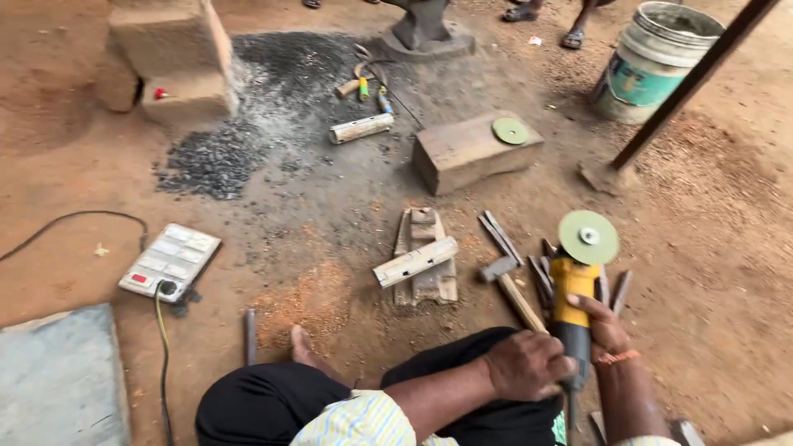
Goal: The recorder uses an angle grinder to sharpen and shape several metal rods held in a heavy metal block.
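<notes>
Gripping a yellow angle grinder [574, 301] with both hands.

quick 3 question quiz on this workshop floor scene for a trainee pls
1. True or false: both hands are on the yellow grinder.
2. What lies on top of the wooden block? A) a hammer B) a green disc C) a red plug
3. Fill in: the yellow cable runs up to the white ______ on the ground at the person's left.

Key
1. True: the right hand grips the grinder's body and the left hand holds its rear end.
2. B: a spare green disc lies flat on the block; the hammer lies on the ground beside the grinder.
3. Socket board.
</notes>
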